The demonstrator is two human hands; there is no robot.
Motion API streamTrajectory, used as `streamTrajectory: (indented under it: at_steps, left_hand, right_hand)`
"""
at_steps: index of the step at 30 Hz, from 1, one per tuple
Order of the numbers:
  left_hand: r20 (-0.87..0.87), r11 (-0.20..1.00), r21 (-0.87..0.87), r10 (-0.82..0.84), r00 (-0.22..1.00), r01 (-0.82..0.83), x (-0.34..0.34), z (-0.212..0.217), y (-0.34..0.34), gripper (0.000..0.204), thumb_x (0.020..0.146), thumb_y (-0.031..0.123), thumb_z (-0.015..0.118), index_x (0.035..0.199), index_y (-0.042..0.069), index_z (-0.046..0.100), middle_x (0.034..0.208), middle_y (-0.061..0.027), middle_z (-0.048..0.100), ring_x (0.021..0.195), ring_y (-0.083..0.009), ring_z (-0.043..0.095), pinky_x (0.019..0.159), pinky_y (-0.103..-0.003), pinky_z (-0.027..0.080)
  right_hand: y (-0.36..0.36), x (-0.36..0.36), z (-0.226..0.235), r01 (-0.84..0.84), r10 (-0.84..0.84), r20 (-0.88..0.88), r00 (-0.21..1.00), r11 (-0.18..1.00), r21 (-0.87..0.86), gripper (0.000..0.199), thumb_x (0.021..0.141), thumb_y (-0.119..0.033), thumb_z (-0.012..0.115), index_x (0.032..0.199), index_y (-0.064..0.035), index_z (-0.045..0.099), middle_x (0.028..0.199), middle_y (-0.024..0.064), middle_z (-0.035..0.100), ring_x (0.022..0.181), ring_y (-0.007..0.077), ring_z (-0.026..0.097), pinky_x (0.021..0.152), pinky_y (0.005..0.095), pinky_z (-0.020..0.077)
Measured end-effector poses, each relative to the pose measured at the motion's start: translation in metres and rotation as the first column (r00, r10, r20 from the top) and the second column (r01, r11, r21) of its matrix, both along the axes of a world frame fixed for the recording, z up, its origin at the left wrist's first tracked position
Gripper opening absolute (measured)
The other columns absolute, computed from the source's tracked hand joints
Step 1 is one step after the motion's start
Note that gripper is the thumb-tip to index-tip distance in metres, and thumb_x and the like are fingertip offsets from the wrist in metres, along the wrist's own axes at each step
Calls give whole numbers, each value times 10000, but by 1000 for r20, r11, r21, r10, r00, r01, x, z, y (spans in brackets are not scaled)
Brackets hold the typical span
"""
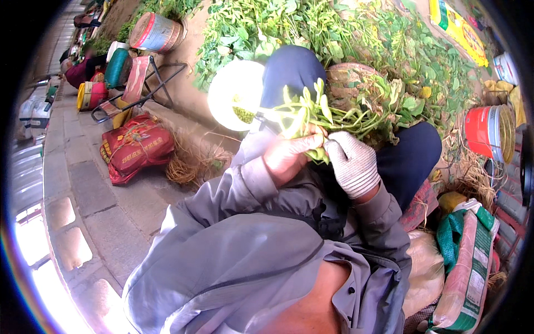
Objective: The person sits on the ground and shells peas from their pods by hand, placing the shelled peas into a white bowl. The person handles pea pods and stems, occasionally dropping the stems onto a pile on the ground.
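A bean plant with pale green pods (307, 108) lies across my lap, its stems (364, 123) running right to partly wilted leaves. My bare left hand (289, 155) closes on the pods, thumb pressed on top. Right beside it, almost touching, my right hand (351, 162) wears a white knitted glove. Its fingers are bent and pinched at the same plant; exactly what they grip there is partly hidden. Left of my dark-trousered knee stands a white bucket (221, 100), brightly lit, with small green beans (243, 114) showing inside.
Uprooted leafy plants (245, 33) heap beyond my knees. To the left are a red bag (136, 146), a folding chair (133, 83), and a paint bucket (158, 32). A red bucket (483, 132) and a long packed sack (464, 273) stand right. Another person (80, 72) sits far left.
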State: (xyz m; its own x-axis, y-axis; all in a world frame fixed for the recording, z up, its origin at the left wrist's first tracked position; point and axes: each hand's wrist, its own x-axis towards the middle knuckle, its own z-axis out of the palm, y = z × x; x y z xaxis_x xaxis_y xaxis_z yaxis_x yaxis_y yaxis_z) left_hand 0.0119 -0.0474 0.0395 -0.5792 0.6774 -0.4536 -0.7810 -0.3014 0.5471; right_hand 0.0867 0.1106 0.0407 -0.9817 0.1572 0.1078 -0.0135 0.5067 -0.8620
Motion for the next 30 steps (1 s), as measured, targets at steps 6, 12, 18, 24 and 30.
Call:
streamTrajectory:
  at_steps: [6, 12, 18, 24, 30]
  left_hand:
    - [-131, 989, -146, -16, 991, -3, 5, -3, 0, 193, 873, 121, 686, 1033, 55, 600, 931, -17, 634, 872, -128, 594, 793, -271, 475]
    - [-192, 988, -147, -73, 979, 45, 10, -23, -6, 233, 882, 171, 689, 1054, 53, 588, 972, -30, 625, 926, -145, 580, 832, -277, 458]
    - [-188, 995, -65, -92, 978, 81, 10, -26, -6, 221, 861, 164, 710, 1023, 51, 612, 951, -12, 616, 909, -135, 569, 834, -285, 455]
    - [-111, 984, 43, -168, 979, 174, 6, -24, -7, 200, 873, 158, 690, 1010, 50, 590, 944, -9, 591, 892, -133, 551, 821, -277, 442]
    - [-101, 976, 93, -187, 977, 196, 6, -24, -7, 181, 880, 154, 681, 1004, 62, 585, 942, 5, 573, 891, -121, 533, 819, -266, 427]
  right_hand:
    - [-2, 5, -1, 36, -8, 119, 993, 971, -237, 85, 874, -106, 573, 895, -51, 634, 748, 199, 600, 665, 369, 608, 604, 385, 486]
    - [-9, 6, -2, 44, -42, 32, 999, 996, -83, 60, 836, -67, 564, 819, -55, 620, 705, 191, 586, 658, 368, 613, 600, 401, 488]
    - [-6, 11, -1, 45, -19, 125, 992, 977, -207, 108, 845, -52, 535, 805, -18, 630, 650, 145, 599, 576, 256, 609, 559, 344, 470]
    - [1, 12, 3, 210, 172, 395, 902, 626, -751, 123, 853, -41, 530, 813, 0, 639, 624, 19, 557, 531, 88, 492, 492, 234, 384]
    - [-1, 13, -11, 98, 166, 312, 936, 725, -682, 145, 873, -87, 529, 823, 1, 633, 635, 35, 561, 526, 96, 486, 487, 241, 384]
